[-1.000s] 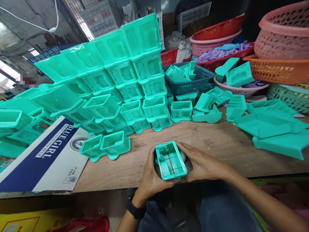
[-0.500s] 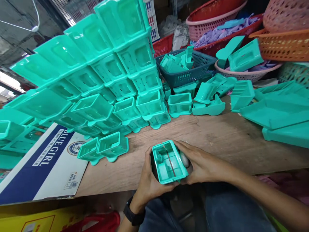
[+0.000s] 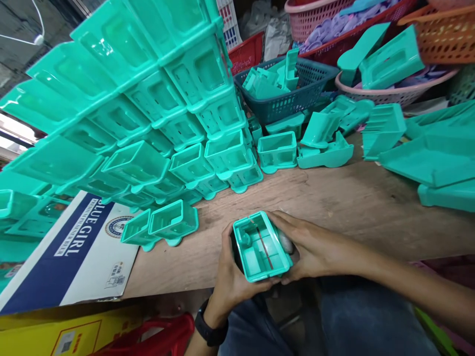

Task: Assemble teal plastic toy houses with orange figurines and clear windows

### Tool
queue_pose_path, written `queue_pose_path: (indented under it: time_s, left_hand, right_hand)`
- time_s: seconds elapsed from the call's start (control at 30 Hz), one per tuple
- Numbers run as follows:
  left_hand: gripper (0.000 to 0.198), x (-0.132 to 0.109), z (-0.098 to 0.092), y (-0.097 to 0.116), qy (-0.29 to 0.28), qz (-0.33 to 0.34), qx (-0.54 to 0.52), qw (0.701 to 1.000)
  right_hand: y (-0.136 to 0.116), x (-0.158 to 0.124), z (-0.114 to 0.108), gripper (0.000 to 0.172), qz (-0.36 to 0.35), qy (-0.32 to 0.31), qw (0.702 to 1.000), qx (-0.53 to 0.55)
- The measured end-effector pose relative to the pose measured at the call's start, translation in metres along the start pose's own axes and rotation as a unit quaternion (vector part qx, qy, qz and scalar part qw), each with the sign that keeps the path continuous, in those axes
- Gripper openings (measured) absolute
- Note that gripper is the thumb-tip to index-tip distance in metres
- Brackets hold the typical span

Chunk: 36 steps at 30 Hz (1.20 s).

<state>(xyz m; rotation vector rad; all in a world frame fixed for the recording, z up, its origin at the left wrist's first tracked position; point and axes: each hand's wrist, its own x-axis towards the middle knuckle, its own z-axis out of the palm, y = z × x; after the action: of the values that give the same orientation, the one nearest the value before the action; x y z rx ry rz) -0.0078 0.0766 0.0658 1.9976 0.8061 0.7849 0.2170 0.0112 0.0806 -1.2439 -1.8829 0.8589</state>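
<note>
A small teal plastic box (image 3: 260, 245), open side up with a thin metal rod across its inside, sits between both hands at the near edge of the wooden table (image 3: 334, 207). My left hand (image 3: 229, 273) wraps its left side and underside; a black watch is on that wrist. My right hand (image 3: 302, 247) grips the right side, fingers curled over a pale rounded part (image 3: 285, 242) against the box wall.
A tall leaning stack of teal boxes (image 3: 156, 104) fills the left and back. Two loose ones (image 3: 163, 225) lie beside a blue-and-white carton (image 3: 70, 252). A dark basket of teal parts (image 3: 285, 94), coloured baskets (image 3: 438, 34) and flat teal trays (image 3: 434, 158) stand at right.
The view has tilted down and closer to the table. Both hands keep the same grip on the box, which has turned slightly.
</note>
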Motion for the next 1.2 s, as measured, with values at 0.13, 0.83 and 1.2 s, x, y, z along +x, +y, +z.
queue_pose_path:
  time_s: [0.13,0.83,1.2]
  left_hand:
    - [0.117,-0.002,-0.001,0.0,-0.006,0.0,0.006,1.0]
    - [0.124,-0.003,0.002,0.004,0.002,-0.022,-0.011,1.0]
    - [0.133,-0.002,-0.003,0.004,-0.023,-0.019,-0.012,0.999]
  right_hand:
    - [0.001,0.001,0.0,0.121,0.005,0.002,1.0,-0.001]
    - [0.0,-0.001,-0.005,0.123,0.023,-0.034,0.999,-0.011]
    - [0.018,-0.012,0.004,0.141,0.003,-0.01,0.999,-0.053]
